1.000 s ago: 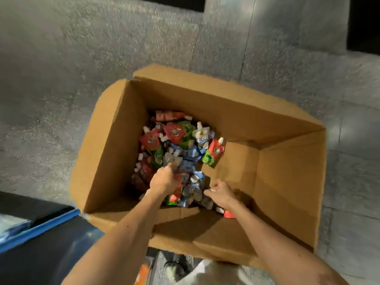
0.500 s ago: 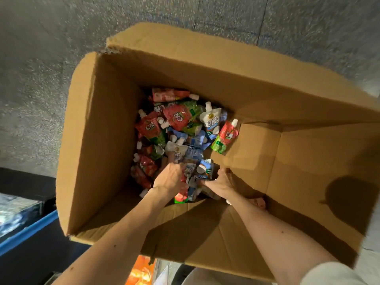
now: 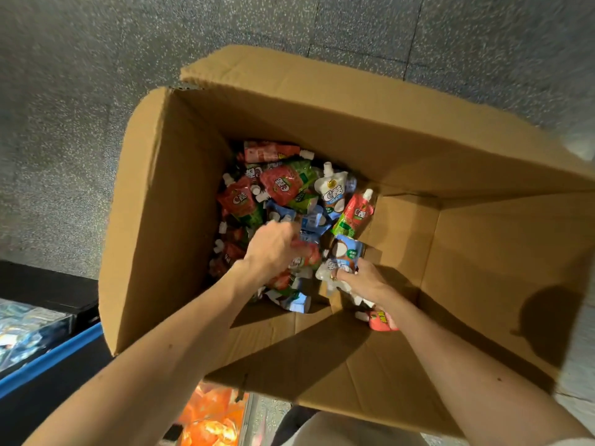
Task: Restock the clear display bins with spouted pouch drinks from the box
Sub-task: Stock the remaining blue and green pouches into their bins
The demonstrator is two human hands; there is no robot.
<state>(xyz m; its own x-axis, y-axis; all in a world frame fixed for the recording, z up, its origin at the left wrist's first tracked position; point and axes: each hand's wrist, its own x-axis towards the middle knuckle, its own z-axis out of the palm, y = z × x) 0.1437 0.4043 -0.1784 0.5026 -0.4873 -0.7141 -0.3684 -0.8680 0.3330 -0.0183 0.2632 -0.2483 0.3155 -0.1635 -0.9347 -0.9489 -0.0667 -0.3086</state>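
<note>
Grey speckled floor — tile seams, blue-edged dark surface, perhaps a cabinet

The fingers of the left hand are motion-blurred and buried among the pouches, so their grip cannot be determined. The right hand covers the near end of the blue-and-white pouch it pinches, and the right forearm hides most of a red pouch. The box runs off the right edge; the blue-rimmed bin at near left is cropped, its contents blurred.
</note>
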